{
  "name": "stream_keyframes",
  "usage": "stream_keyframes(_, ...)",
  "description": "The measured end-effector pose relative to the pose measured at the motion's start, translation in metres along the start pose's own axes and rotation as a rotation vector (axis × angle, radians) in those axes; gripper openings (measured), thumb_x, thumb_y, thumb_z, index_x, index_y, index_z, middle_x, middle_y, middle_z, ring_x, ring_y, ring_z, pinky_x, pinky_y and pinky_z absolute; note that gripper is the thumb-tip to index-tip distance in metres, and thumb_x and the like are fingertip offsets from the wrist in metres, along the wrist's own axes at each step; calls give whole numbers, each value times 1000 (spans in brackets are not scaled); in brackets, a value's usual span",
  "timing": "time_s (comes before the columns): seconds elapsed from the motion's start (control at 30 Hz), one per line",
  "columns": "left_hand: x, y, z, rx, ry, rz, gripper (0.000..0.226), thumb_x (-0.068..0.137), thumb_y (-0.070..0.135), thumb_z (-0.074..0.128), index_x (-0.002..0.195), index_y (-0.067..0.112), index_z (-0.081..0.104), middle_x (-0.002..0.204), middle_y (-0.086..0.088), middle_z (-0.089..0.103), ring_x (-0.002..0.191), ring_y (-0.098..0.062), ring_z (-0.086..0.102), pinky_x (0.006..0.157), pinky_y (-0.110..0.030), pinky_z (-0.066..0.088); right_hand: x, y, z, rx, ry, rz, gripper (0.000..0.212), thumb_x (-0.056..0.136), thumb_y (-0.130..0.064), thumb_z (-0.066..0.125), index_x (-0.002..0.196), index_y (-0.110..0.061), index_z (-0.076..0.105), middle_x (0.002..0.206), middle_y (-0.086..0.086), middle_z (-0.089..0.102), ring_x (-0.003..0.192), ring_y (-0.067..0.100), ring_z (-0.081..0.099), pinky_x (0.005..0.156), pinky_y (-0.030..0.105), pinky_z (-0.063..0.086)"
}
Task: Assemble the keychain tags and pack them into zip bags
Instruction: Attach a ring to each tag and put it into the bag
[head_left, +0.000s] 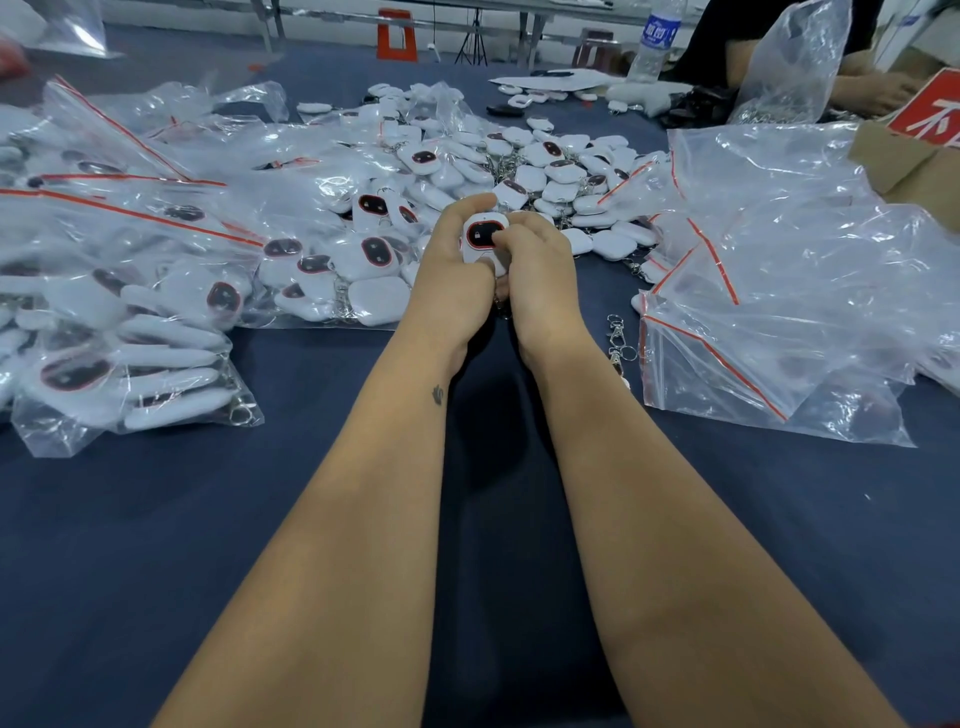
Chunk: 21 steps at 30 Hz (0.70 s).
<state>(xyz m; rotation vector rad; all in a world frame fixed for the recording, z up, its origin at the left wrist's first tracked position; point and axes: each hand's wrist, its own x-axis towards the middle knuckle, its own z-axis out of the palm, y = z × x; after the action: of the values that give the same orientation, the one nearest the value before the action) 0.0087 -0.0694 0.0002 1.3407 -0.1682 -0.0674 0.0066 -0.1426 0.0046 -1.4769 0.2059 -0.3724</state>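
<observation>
Both my hands meet above the dark blue table, holding one white keychain tag with a black, red-rimmed oval face. My left hand grips its left side, fingers curled over its top. My right hand pinches its right edge, thumb on the black face. A pile of loose white tags lies just beyond my hands. Filled zip bags lie at the left. Empty zip bags with red seal lines lie at the right. Metal clasps with rings lie beside my right wrist.
Across the table another person's hand rests near a clear bag. A water bottle stands at the back. A cardboard box with a red sign sits at the far right. Bare blue table surface lies under my forearms.
</observation>
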Motion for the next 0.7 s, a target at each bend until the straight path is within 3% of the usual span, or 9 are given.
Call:
stream_keyframes(0.17, 0, 0, 0, 7, -3, 3, 59, 87, -15, 38, 109, 37, 57, 122, -12, 64, 73, -10, 62, 55, -15, 48, 0, 0, 0, -11, 1, -7, 21, 87, -5, 51, 71, -17, 56, 72, 1, 55, 72, 20, 45, 60, 29, 34)
stream_keyframes(0.37, 0, 1, 0, -16, 2, 10, 58, 83, -16, 40, 103, 34, 61, 102, -9, 68, 64, -9, 62, 53, -18, 49, 0, 1, 1, 13, 2, -4, 17, 87, -5, 51, 74, -14, 56, 73, 5, 53, 71, 19, 45, 56, 27, 34)
stream_keyframes(0.47, 1, 1, 0, -21, 11, 7, 55, 84, -13, 41, 101, 35, 63, 101, -6, 70, 71, -13, 62, 57, -19, 50, 1, 1, 1, 30, -5, 11, 17, 87, -4, 54, 71, -12, 54, 67, 7, 49, 64, 20, 42, 53, 26, 30)
stream_keyframes(0.57, 3, 0, 0, -21, 22, -10, 49, 87, -5, 46, 104, 39, 63, 101, -2, 72, 73, -11, 64, 61, -19, 52, 1, 0, 0, 32, -17, 14, 25, 88, -6, 54, 67, -18, 60, 56, -6, 55, 54, 14, 47, 47, 21, 36)
stream_keyframes(0.7, 6, -2, 0, -40, 29, -50, 46, 90, 2, 48, 118, 38, 60, 94, 1, 72, 73, -9, 65, 63, -19, 53, 1, 2, 1, 29, 0, 14, 16, 89, -7, 52, 75, -11, 59, 66, 4, 53, 62, 18, 45, 53, 25, 35)
